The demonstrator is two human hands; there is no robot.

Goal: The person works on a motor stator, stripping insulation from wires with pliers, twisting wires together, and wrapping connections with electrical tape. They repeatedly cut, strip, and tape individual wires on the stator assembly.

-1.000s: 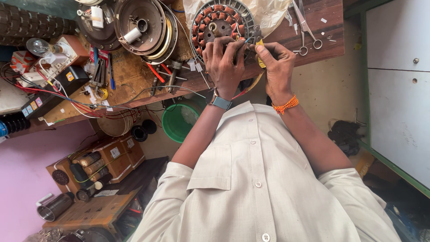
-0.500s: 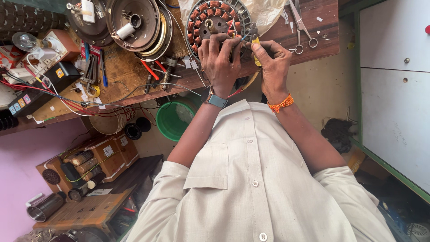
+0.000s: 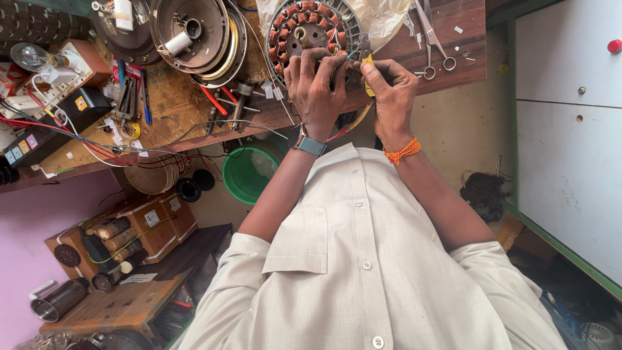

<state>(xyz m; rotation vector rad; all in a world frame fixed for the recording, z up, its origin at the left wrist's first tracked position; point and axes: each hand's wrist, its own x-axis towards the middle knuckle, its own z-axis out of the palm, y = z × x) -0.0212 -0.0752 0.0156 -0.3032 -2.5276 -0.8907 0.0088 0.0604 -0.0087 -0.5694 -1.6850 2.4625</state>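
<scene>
A round motor stator [image 3: 304,29] with copper-wound coils lies at the near edge of a wooden workbench [image 3: 175,104]. My left hand [image 3: 315,91] rests on its near rim, fingers curled over the coils, with a grey watch on the wrist. Beside it my right hand [image 3: 389,91] pinches a small yellow piece [image 3: 368,71] and thin wires at the rim. An orange thread band circles the right wrist. What lies under the left palm is hidden.
A metal motor housing [image 3: 194,29] sits left of the stator, with screwdrivers [image 3: 217,104], pliers and red wires around it. Scissors [image 3: 431,39] lie at the right. A green bucket [image 3: 249,172] stands below the bench. A white cabinet [image 3: 570,129] is at the right.
The view has shifted slightly, so the bench sits a little higher in frame. Both hands stay at the stator's rim, with only small finger movements.
</scene>
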